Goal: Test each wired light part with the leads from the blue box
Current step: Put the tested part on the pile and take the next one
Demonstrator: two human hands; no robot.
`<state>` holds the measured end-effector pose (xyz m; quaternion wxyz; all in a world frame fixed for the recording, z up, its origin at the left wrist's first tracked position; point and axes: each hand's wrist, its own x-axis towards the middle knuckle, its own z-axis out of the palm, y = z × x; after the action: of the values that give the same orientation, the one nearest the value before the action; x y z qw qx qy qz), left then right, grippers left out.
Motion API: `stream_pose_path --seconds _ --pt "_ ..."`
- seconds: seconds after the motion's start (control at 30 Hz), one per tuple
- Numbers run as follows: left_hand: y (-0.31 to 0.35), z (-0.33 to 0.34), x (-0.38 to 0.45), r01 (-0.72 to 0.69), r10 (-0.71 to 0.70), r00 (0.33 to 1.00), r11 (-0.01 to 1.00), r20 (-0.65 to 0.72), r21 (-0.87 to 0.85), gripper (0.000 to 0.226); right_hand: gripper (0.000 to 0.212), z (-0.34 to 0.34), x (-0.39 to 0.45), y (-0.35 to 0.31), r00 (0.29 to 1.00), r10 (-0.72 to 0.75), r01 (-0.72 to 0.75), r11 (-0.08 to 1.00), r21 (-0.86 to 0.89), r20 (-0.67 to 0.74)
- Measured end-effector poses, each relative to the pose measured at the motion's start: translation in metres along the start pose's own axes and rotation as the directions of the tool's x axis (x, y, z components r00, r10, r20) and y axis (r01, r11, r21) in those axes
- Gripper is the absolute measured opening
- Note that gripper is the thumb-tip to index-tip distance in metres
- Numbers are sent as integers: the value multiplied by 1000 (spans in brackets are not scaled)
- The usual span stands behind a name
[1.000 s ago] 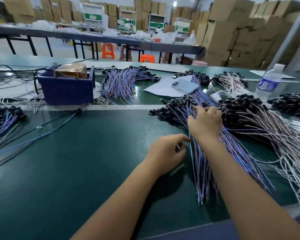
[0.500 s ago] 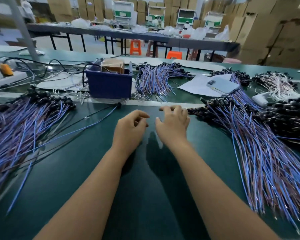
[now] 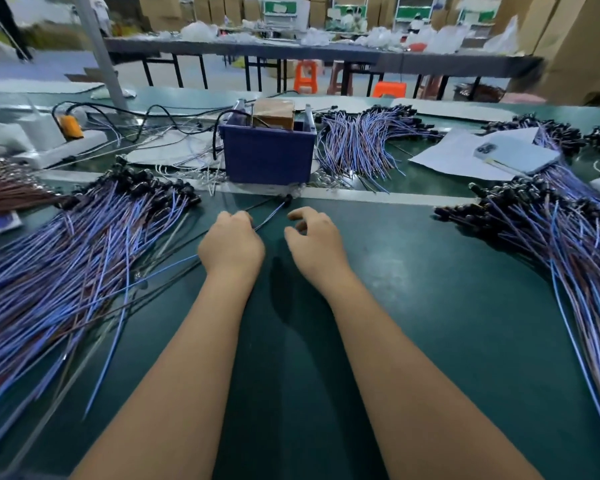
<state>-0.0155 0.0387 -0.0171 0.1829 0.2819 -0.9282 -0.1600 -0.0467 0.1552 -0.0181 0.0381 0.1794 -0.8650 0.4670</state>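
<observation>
On a green worktable, 2 bare hands side by side just in front of the blue box. Left hand knuckles up, fingers curled at the lead running back toward the box; whether actually pinching the wire, impossible to tell from this angle. Right hand hovering just beside it, fingers loosely curled around nothing, thumb and forefinger apart. Inside the box, a brown taped block, with black cables trailing off to the left toward a white power strip bearing an orange plug. Left of the hands, a broad fan of wired light parts, black heads pointing away, blue and purple wires spread toward the near edge. To the right, a second such heap, well apart from the hands. Behind the box, a third bundle lying beside white paper and a pale blue phone. In the blurred background, a long dark table, orange stools and stacked cardboard cartons.
</observation>
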Motion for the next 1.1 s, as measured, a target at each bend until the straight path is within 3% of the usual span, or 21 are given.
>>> stream_pose_path --seconds 0.1,0.2,0.33,0.4,0.57,0.67,0.73,0.87,0.97,1.1 --pt "3 2 1 -14 13 1000 998 12 57 26 16 -4 -1 1 999 28 -20 982 188 -36" --pt "0 2 -1 -79 62 993 982 -104 -172 23 19 -4 -2 1 989 92 -47 939 342 -114" --pt "4 -6 -8 -370 166 900 782 -403 -502 16 29 -10 0 2 953 259 -104 769 631 -159" --pt "11 -11 -13 -438 173 881 654 -441 -617 15 30 -16 1 2 952 294 -138 664 734 -87" --pt "29 -22 -33 -382 205 922 341 -329 -859 12 48 -25 2 0 952 200 -307 603 736 234" --pt "36 -22 -42 -165 364 926 136 -106 -977 20 55 -31 5 3 926 116 -364 519 773 358" --pt "38 -19 -45 -86 409 912 175 -7 -981 26 42 -35 4 6 929 86 -361 415 835 360" --pt "36 -10 -40 -78 295 955 357 33 -931 22 14 -34 1 8 976 70 -213 537 816 208" --pt "29 -6 -33 -11 213 974 403 82 -915 8 16 -29 -1 5 984 85 -177 550 817 156" --pt "23 -1 -28 22 180 976 478 123 -878 12 17 -28 -2 4 994 97 -106 614 782 59"
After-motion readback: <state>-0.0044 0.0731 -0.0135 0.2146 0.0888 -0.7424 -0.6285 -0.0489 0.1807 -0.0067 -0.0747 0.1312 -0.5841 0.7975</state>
